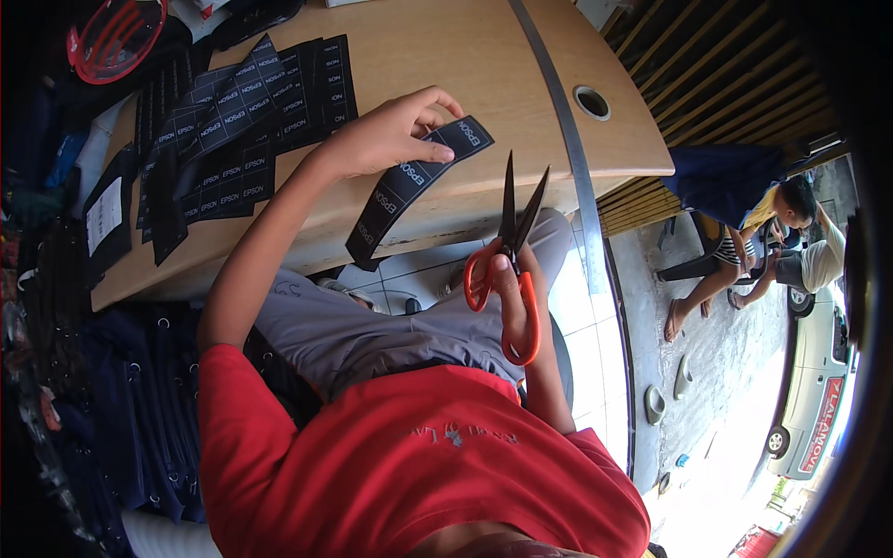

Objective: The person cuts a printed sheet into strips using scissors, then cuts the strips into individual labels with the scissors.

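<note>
My left hand (409, 135) pinches a black strip of printed labels (395, 200) between thumb and fingers, over the table's front edge. The strip bows downward, its lower end hanging past the edge. Orange-handled scissors (532, 312) are in my right hand (510, 302), thumb through one handle loop. Their dark blades point up and stand apart, a short way right of the strip and not touching it. Most of my right fingers are hidden behind the handles. More black label sheets (233, 112) lie overlapped on the left of the table, some cut into pieces.
The wooden table (446, 56) carries a long metal ruler (567, 130) that juts past its front edge, near a round cable hole (592, 103). A red mesh item (116, 37) sits far left. Dark blue bags (153, 418) hang lower left. Two people (781, 223) sit outside, right.
</note>
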